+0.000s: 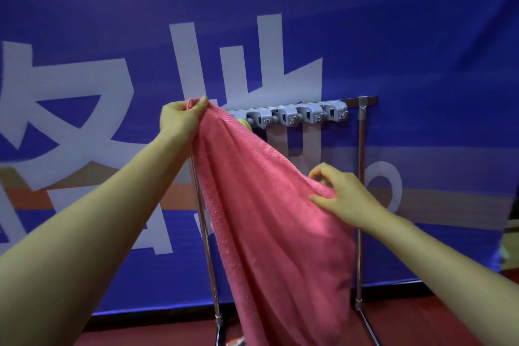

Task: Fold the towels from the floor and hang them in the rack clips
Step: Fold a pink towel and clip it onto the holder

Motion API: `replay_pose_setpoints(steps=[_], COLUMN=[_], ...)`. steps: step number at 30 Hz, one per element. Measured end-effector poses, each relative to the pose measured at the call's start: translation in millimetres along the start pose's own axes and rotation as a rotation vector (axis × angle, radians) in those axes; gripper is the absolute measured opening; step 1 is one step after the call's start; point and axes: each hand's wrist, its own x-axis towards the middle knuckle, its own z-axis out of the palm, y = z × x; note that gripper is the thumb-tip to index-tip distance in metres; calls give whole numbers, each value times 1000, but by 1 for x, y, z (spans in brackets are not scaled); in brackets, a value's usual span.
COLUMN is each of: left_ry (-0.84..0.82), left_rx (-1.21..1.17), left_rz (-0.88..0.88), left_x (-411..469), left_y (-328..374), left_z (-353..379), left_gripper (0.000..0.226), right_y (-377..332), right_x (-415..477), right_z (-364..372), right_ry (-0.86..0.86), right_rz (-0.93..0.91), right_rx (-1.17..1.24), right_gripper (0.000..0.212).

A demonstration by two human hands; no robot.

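Blue fabric banner with white characters (421,36) fills the far wall above a red floor (421,317). In front stands one chrome tube rack (361,163) carrying a grey plastic strip with four visible clips (297,115). One pink ribbed towel (266,219) covers the rack's left end. The left hand (179,118) grips its top corner, and the right hand (345,196) pinches a fold at its right edge, lower down. The towel's long axis runs from upper left down toward the near floor.
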Motion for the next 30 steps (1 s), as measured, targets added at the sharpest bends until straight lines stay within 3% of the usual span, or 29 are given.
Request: replay_pose_setpoints(steps=[4, 9, 13, 16, 21, 24, 28, 30], left_ry=[-20, -121, -109, -75, -6, 62, -51, -140], left_rx=[24, 15, 121, 318, 509, 523, 81, -46], left_rz=[4, 62, 130, 218, 269, 119, -462, -621], left_x=[1, 3, 7, 9, 8, 11, 10, 4], left_y=[-2, -1, -7, -22, -44, -56, -64, -64], left_z=[-8, -21, -36, -45, -44, -39, -23, -10], left_gripper=[22, 20, 22, 29, 35, 23, 21, 18], right_y=[7, 22, 33, 34, 32, 23, 4, -8], right_x=[5, 10, 12, 14, 24, 32, 44, 49], right_z=[-12, -25, -34, -42, -53, -51, -34, -21], right_ry=[-97, -211, -55, 106, -78, -65, 23, 79], right_rz=[-6, 73, 135, 195, 262, 316, 495, 564], right_rx=[-73, 78, 207, 293, 364, 470, 654, 746], right_gripper=[15, 15, 26, 20, 20, 20, 34, 31])
